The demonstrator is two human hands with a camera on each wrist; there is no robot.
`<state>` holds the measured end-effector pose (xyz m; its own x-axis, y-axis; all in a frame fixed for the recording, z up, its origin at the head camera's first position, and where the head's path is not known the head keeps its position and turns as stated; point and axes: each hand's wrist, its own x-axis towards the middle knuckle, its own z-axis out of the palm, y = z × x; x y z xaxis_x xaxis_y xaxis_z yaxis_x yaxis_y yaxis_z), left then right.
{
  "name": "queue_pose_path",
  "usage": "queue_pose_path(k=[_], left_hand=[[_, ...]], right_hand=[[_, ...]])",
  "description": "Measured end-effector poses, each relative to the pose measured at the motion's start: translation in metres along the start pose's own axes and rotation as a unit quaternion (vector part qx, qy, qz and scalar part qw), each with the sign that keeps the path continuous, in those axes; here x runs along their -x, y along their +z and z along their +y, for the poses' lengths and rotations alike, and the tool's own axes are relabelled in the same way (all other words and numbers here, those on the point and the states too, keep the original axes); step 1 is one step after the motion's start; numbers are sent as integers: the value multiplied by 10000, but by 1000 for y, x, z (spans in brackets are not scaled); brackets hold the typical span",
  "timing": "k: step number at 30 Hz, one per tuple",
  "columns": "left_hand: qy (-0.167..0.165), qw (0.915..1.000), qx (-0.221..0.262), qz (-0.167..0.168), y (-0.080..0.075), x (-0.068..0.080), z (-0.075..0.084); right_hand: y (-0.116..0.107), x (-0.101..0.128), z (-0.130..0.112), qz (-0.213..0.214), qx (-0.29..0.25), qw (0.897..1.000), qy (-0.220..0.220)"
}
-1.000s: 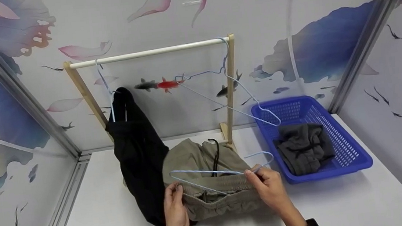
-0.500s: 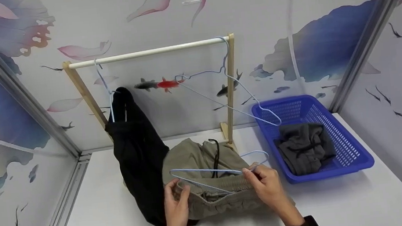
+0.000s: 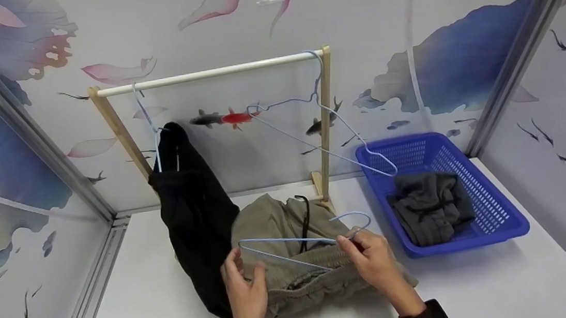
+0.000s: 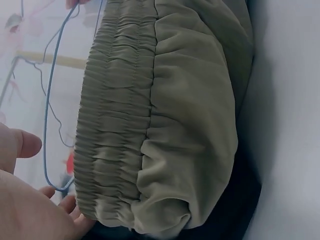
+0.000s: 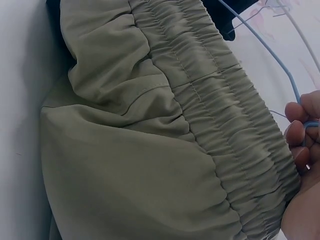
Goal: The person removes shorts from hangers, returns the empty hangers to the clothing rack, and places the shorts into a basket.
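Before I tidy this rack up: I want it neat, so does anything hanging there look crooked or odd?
Yes. The empty blue hanger at the rail's right end hangs steeply tilted, its lower tip reaching out over the blue basket. The black garment on the left hanger sags onto the table.

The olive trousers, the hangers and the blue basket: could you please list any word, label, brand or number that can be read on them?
None: no text shows in any view.
olive trousers: plain elastic waistband, no label visible.
blue wire hanger, pinched by the right hand: bare wire.
blue basket: plain mesh.
Wallpaper: only petals and fish.
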<state>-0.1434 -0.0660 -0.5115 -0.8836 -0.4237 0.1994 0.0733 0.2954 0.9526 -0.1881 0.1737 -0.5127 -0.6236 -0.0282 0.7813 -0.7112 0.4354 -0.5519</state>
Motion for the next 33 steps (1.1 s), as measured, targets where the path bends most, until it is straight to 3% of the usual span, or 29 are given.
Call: queue_pose_path(k=[5,10,15,21,25,33], left_hand=[[842,9936,-733,176,4,3,9],[1726,9787,-1106,-132,10,4,17],[2356,9606,-1419,-408,18,6,20],[3113,9334,-1732,-431,25,8,22],[3322,9216,-1927,-560,30,6,23],[3262,9126,-2196,-1119,39,2,24]], right_hand=[[2,0,1,-44,-38,10000,36],[2,0,0,-135,-128,9998,18],[3,0,-4,-189,-82,9998,45],[5,0,-5,-249,-123,9996,28],[6,1,-4,-223,-119,9997,-2],[6,1,-4,-228,-110,9997,-65]])
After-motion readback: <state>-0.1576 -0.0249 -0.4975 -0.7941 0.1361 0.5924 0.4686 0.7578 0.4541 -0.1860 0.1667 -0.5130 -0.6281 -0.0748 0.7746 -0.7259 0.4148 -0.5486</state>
